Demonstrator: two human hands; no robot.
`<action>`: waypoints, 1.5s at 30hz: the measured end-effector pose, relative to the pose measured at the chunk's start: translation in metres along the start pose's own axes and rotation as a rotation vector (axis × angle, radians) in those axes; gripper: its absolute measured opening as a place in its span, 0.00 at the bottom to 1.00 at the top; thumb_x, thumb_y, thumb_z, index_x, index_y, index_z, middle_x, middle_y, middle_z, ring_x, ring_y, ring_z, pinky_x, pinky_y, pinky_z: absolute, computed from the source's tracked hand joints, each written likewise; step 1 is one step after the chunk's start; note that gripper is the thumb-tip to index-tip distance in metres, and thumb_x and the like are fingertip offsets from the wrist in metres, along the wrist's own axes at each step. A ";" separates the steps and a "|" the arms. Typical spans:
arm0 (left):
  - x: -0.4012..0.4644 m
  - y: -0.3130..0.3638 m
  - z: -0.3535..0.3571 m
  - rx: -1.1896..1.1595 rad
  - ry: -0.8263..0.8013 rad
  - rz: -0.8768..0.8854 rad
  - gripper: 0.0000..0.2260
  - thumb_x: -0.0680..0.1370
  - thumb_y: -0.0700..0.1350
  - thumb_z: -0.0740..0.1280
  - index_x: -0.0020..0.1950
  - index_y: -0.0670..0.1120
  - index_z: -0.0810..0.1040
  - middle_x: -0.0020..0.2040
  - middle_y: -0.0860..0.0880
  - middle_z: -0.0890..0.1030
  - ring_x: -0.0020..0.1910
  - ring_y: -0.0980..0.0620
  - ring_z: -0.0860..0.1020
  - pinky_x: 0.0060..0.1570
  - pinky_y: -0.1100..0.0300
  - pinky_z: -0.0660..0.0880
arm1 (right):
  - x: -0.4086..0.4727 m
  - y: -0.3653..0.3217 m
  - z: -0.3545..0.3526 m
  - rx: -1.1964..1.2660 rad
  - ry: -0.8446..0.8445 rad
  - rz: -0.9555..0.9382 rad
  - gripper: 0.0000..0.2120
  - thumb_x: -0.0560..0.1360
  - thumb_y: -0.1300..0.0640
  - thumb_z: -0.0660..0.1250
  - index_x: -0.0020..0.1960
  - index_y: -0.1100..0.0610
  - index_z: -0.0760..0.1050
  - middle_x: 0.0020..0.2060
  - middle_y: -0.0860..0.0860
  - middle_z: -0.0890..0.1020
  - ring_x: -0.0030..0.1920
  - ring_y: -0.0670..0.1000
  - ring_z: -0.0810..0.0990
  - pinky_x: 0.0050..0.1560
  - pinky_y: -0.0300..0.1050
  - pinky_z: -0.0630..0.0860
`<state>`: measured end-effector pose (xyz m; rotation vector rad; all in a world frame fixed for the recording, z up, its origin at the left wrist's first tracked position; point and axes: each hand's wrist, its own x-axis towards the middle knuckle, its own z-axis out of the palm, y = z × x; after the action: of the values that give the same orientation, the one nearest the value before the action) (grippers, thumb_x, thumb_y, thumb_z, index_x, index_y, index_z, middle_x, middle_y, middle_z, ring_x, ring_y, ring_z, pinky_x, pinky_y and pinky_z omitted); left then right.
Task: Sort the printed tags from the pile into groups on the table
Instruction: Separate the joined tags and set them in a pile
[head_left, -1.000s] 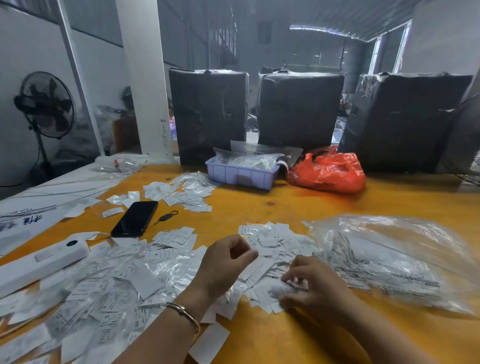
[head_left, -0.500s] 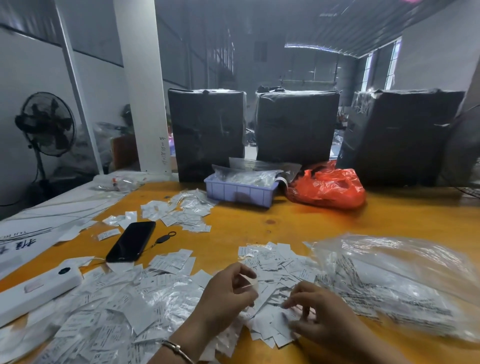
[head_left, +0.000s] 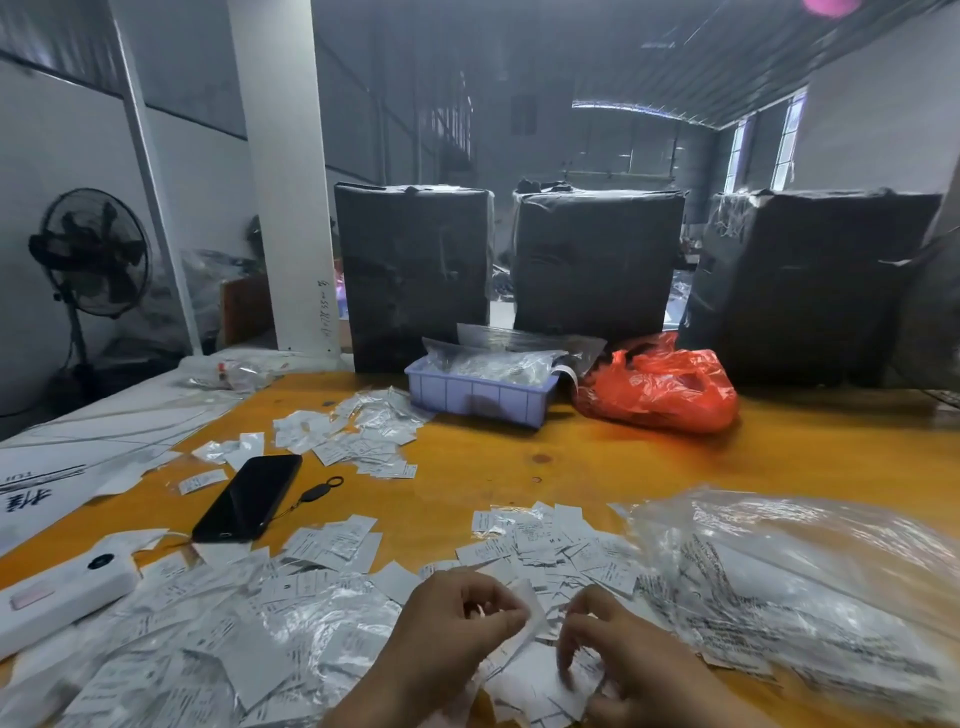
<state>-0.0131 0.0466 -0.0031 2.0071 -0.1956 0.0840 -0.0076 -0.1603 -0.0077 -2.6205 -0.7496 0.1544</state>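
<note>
Small white printed tags lie in a loose pile (head_left: 550, 545) on the orange table (head_left: 519, 467), right in front of me. My left hand (head_left: 457, 629) pinches one white tag (head_left: 530, 608) between thumb and fingers, just above the pile. Beside it, my right hand (head_left: 613, 654) has curled fingers with their tips down on the tags; whether it grips one is unclear. A wide spread of tags in shiny sleeves (head_left: 208, 634) covers the near left. A smaller group of tags (head_left: 358, 431) sits further back, left of centre.
A clear plastic bag of tags (head_left: 795, 587) lies at the right. A black phone (head_left: 249, 496) and a white device (head_left: 57, 597) lie on the left. A blue tray (head_left: 478, 397), a red bag (head_left: 660, 389) and black wrapped bales (head_left: 415, 275) stand at the back.
The view has tilted upward, so both hands now sit lower in frame. My left hand has lifted a tag off the pile; my right hand stays on the tags.
</note>
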 end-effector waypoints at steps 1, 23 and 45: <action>0.000 0.000 0.001 0.008 0.016 0.001 0.03 0.71 0.47 0.76 0.37 0.53 0.85 0.37 0.56 0.80 0.35 0.62 0.75 0.40 0.65 0.74 | 0.000 0.000 0.000 0.016 -0.003 -0.012 0.14 0.66 0.45 0.61 0.51 0.42 0.71 0.52 0.35 0.65 0.44 0.42 0.75 0.46 0.46 0.75; -0.002 0.014 -0.010 -0.124 0.021 -0.048 0.05 0.72 0.39 0.75 0.37 0.47 0.84 0.35 0.47 0.84 0.34 0.56 0.80 0.42 0.60 0.79 | 0.000 0.003 0.026 0.005 -0.058 -0.196 0.17 0.65 0.38 0.63 0.52 0.42 0.72 0.47 0.35 0.67 0.55 0.42 0.67 0.59 0.39 0.63; -0.009 -0.001 -0.005 0.062 0.096 0.077 0.03 0.73 0.38 0.73 0.43 0.46 0.85 0.40 0.49 0.84 0.42 0.52 0.81 0.46 0.59 0.78 | -0.014 -0.010 0.011 0.081 0.162 -0.019 0.08 0.71 0.55 0.70 0.50 0.52 0.79 0.44 0.44 0.74 0.39 0.44 0.73 0.43 0.45 0.74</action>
<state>-0.0218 0.0524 -0.0032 2.0518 -0.2114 0.2379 -0.0266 -0.1561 -0.0134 -2.5128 -0.6965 -0.0319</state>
